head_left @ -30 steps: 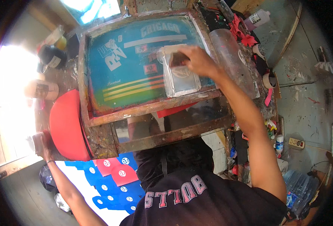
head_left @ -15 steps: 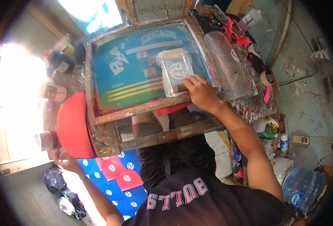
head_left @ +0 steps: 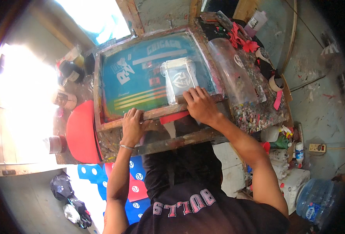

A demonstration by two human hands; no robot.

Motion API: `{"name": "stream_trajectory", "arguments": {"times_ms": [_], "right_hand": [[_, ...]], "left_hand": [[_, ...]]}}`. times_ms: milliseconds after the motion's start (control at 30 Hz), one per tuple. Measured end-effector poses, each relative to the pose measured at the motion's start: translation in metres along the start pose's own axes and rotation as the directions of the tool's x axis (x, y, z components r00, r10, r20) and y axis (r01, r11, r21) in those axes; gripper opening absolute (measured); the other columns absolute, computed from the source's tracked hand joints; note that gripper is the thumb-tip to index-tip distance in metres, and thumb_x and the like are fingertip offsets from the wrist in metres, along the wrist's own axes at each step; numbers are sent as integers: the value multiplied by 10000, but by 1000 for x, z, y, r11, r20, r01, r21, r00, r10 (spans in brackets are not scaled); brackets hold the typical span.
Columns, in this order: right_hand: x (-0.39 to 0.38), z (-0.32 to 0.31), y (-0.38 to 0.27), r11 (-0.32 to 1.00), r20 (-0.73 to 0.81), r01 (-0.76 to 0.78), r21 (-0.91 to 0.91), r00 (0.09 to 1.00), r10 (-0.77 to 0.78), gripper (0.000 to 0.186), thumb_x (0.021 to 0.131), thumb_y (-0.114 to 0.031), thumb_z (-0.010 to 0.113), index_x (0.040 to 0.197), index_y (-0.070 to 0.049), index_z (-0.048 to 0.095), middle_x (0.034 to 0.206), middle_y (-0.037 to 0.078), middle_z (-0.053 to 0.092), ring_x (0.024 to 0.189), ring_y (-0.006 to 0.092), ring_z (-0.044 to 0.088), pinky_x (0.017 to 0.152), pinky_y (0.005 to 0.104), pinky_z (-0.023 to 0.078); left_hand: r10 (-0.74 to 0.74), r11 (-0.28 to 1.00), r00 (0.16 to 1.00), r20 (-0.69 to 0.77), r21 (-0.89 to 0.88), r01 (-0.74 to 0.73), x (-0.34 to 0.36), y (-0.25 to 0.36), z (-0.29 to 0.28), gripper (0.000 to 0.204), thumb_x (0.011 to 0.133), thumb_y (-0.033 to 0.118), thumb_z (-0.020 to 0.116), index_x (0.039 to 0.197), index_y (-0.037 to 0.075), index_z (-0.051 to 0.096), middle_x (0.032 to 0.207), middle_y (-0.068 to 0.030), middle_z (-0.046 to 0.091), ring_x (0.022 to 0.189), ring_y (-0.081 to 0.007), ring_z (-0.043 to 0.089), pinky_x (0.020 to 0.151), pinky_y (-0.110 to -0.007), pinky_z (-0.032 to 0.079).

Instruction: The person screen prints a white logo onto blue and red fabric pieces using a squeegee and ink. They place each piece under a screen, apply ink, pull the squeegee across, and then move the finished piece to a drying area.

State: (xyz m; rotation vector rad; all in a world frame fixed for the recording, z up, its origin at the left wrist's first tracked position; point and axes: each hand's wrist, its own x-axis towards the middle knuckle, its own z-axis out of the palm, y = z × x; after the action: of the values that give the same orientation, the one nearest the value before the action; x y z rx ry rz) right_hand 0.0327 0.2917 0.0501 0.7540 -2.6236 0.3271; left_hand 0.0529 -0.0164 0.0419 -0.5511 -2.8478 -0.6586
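Note:
A wooden-framed printing screen point(head_left: 157, 113) with teal mesh lies on the bench before me. White ink surrounds a round emblem point(head_left: 181, 80) at the mesh's right side. My right hand point(head_left: 200, 104) is closed on a small squeegee point(head_left: 181, 99) at the near end of that ink, by the near rail. My left hand point(head_left: 132, 128) grips the near rail further left, fingers over the top and thumb to the right. A red fabric piece point(head_left: 174, 117) shows under the near rail between my hands; the rest of it is hidden by the screen.
Stacked red curved pieces point(head_left: 83, 132) sit at the bench's left edge, beside jars point(head_left: 72, 71). A clear plastic sheet point(head_left: 233, 70), tape rolls point(head_left: 276, 82) and a bottle point(head_left: 256, 22) are on the right. Printed blue and red pieces point(head_left: 135, 188) lie below on the left.
My left hand has come up from beside the red stack onto the screen's near rail. My right hand has drawn the squeegee slightly toward me.

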Motion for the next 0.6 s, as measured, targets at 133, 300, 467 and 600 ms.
{"name": "stream_trajectory", "arguments": {"times_ms": [133,300,467,600], "right_hand": [[11,-22,0,999,-121,38,10,992,-36,362,842,-338,696,1018,-35,606,954,151,601,932,346,607,834,475,505],[74,-72,23,995,-319,73,-65,943,-90,523,886,-590,682,918,-69,646,890,157,632,879,350,660,781,505,536],[175,-166,18,983,-28,-103,-154,995,100,556,957,-559,638,990,-11,721,1031,179,715,975,327,695,825,463,540],[226,-200,37,998,-188,-63,-2,980,62,661,930,-569,626,780,72,685,808,303,669,763,416,688,730,493,538]], "left_hand": [[29,1000,1000,4,11,-29,13,1,-25,433,762,330,858,1018,21,694,919,-116,620,904,-343,602,827,-445,466],[-7,989,1000,-23,-149,4,68,26,-119,416,735,285,909,963,-15,732,893,-134,702,770,-259,636,721,-401,504],[46,998,821,-569,-15,-66,112,37,-167,426,768,265,915,1026,-6,713,936,-113,728,852,-195,676,770,-330,536],[206,967,879,-430,-51,-251,80,53,-72,364,831,237,843,1115,53,710,1033,-137,707,931,-300,685,818,-436,540]]}}
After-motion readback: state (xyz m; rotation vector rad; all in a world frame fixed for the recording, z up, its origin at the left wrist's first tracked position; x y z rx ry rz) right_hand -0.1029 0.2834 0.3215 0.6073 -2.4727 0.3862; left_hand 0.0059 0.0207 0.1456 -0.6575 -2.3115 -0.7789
